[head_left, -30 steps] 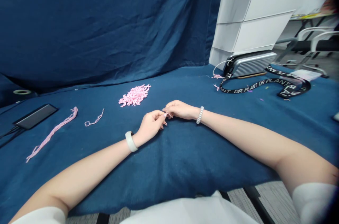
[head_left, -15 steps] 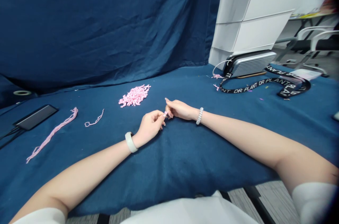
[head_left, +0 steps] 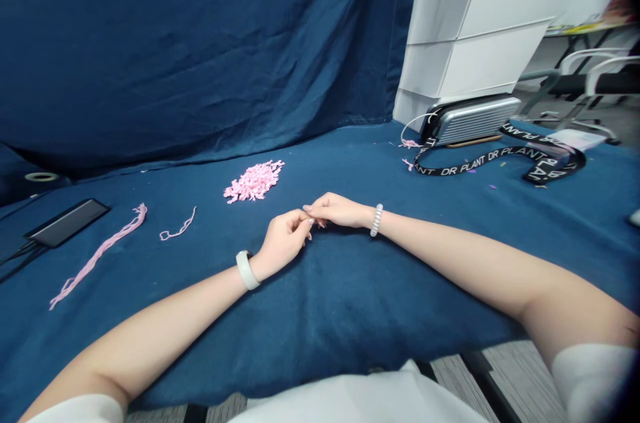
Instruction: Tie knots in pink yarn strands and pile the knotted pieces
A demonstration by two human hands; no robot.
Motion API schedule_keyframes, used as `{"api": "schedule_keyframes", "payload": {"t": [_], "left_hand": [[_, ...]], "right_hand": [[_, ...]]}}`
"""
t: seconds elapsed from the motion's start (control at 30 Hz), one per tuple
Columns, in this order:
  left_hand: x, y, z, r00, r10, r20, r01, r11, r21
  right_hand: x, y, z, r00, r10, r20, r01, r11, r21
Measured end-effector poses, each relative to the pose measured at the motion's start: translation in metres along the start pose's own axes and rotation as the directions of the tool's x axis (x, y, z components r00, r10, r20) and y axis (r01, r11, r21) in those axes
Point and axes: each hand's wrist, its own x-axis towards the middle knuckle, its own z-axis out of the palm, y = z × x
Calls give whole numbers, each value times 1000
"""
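My left hand (head_left: 285,239) and my right hand (head_left: 337,211) meet fingertip to fingertip just above the blue cloth. Thumb and fingers of the left are pinched on a small pink piece, which was visible half a second ago and is now covered by the fingers. The right thumb and forefinger press together at the same spot; what they grip is hidden. Beyond the left hand lies a pile of small pink pieces (head_left: 254,181). Left of it are a short looped pink string (head_left: 179,228) and a long bundle of pink strings (head_left: 100,255).
At the left rests a dark flat device (head_left: 67,221) with cables, and behind it a tape roll (head_left: 42,177). A silver ribbed case (head_left: 477,119) and a black lettered lanyard (head_left: 465,165) lie at the right. The blue cloth (head_left: 340,316) covers the table.
My right thumb and forefinger have come down and closed against the left fingertips, covering the small pink piece. The left hand has hardly moved.
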Motion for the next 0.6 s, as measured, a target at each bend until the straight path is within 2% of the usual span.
{"api": "schedule_keyframes", "payload": {"t": [0.3, 0.6], "left_hand": [[3, -5, 2, 999, -30, 25, 31, 998, -50], [5, -4, 2, 998, -56, 24, 58, 995, -83]], "right_hand": [[2, 3, 1, 999, 32, -9, -31, 991, 128], [4, 4, 4, 993, 80, -92, -59, 976, 211]]}}
